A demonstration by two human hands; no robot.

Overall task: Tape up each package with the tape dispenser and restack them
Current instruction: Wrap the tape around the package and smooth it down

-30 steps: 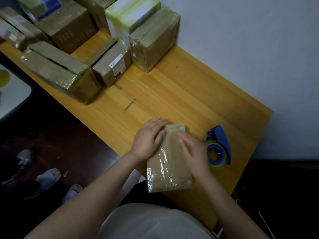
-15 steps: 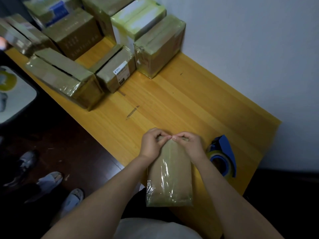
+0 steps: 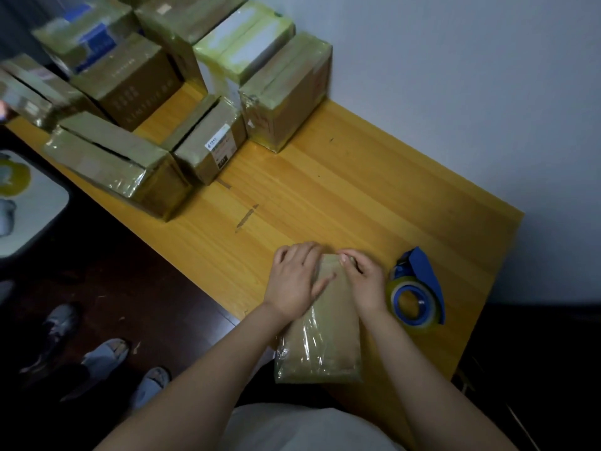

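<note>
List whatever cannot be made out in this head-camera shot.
Head view:
- Far end of the package: covered by the left hand and right hand.
- Print on the small box's label: too small to read.
- Boxes at the left edge: blurred, cut off by the frame.

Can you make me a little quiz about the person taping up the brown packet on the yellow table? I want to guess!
1. True or false: a hand is holding the blue plastic tape dispenser.
2. What do the left hand and the right hand both touch? A) the flat brown tape-wrapped package B) a white mug C) a green ball
3. Fill in: the dispenser lies on the yellow wooden table, on the person's ___ side of the package.
Key: 1 false; 2 A; 3 right.
</note>
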